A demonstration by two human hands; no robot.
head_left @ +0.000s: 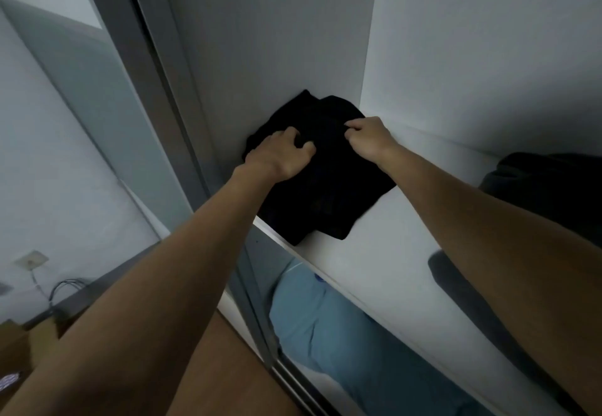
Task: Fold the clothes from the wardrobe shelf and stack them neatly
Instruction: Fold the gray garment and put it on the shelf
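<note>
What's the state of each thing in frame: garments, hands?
black garment: rumpled, roughly folded, lying in the shelf's left rear corner, reaching the front edge.
left hand: fingers curled, grips the black garment.
right hand: pinches the black garment's fabric.
dark garment: bunched, unfolded, on the shelf's right side, untouched.
wardrobe shelf: open to reach, holds both garments.

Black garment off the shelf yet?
No, the black garment lies on the white shelf, with the left hand and right hand both gripping its fabric.
</note>
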